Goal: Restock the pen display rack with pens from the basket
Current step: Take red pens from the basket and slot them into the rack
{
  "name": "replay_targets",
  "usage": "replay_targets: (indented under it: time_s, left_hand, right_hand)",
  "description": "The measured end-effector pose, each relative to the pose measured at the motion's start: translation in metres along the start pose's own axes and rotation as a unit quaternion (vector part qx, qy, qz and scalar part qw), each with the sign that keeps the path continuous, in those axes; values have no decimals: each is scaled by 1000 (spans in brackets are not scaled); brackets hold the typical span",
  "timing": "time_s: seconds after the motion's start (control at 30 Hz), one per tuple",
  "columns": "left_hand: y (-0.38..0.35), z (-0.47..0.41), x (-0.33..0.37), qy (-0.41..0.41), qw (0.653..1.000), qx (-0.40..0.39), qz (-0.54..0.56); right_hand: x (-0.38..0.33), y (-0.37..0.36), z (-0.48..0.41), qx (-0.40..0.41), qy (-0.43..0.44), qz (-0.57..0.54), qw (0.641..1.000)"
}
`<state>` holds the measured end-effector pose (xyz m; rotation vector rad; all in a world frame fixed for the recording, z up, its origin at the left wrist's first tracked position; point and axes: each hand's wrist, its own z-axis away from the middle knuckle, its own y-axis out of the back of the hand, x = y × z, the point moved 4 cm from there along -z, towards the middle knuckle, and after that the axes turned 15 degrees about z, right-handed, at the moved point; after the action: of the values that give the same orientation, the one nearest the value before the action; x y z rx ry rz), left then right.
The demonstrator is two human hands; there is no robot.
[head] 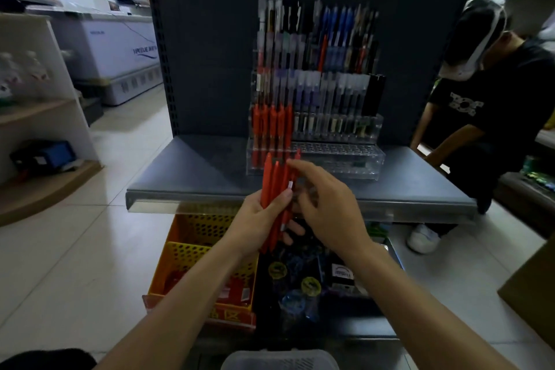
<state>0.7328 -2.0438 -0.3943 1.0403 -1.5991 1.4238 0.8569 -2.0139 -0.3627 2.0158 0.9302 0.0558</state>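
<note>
My left hand [262,216] grips a bunch of red pens [271,186], held upright just in front of the shelf edge. My right hand [326,204] reaches across to the bunch, its fingertips pinching one red pen near the top. The clear tiered pen display rack [336,156] stands on the grey shelf [192,171] straight ahead, with red pens in its lower left slots and black, blue and clear pens in the higher tiers. Its front right row looks bare. A white perforated basket [279,359] shows at the bottom edge, below my arms.
Yellow and orange perforated trays [192,252] and small stationery items sit on the lower shelf under my hands. A person in a black shirt [492,105] crouches at the right beside the shelf. A freezer [120,51] and wooden shelving [39,129] stand at the left.
</note>
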Motion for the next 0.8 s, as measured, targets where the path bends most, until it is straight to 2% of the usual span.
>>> replay_targets:
  time_s: [0.1,0.37,0.53,0.67,0.8]
  left_hand:
    - [4,-8,-2,4,1000,13,17]
    - [9,-28,-7,39,997,17,62]
    - [9,-40,-1,44,993,5,106]
    - [15,-48,10,31,993,27,108]
    - [25,-55,14,20,992,49,112]
  right_hand:
    - [1,-4,-3,14,43,95,994]
    - [14,-17,-14,47,44,112,992]
    - [21,-15,-31,97,34,142,985]
    - [22,-14,-53,73,45,138,987]
    - [24,-25,-68,44,13,88,995]
